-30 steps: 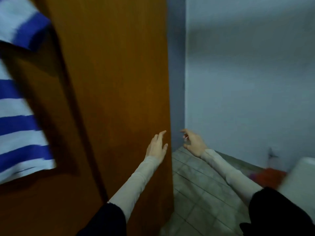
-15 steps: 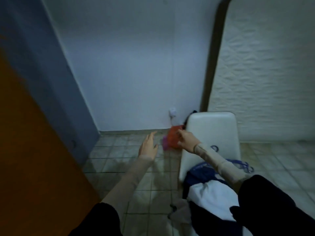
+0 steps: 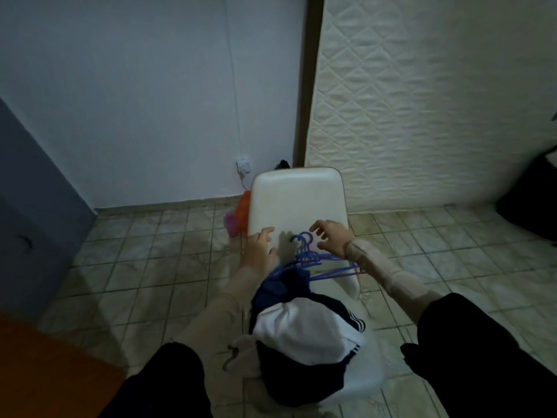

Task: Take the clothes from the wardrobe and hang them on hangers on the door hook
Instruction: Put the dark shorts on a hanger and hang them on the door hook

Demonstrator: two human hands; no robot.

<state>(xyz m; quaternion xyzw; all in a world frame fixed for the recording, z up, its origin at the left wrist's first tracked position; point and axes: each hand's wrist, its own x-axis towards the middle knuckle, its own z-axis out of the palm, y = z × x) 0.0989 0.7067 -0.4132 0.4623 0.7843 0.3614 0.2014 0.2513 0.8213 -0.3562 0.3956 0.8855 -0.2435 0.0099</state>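
A white chair (image 3: pixel 297 197) stands in front of me with a heap of clothes (image 3: pixel 304 333) on its seat, dark blue and white. A bunch of blue plastic hangers (image 3: pixel 313 260) lies on top of the heap near the chair back. My left hand (image 3: pixel 259 248) hovers just left of the hanger hooks, fingers spread, holding nothing. My right hand (image 3: pixel 330 241) reaches over the hooks from the right, fingers curled and apart, nothing gripped.
A quilted mattress (image 3: pixel 431 95) leans on the wall at the right. Orange and pink things (image 3: pixel 238 218) sit on the tiled floor left of the chair, below a wall socket (image 3: pixel 243 168). The brown door (image 3: pixel 51 372) edge shows at lower left.
My view has swung right and down, from the brown door with a striped garment to the chair. Both hands came down over the blue hangers.
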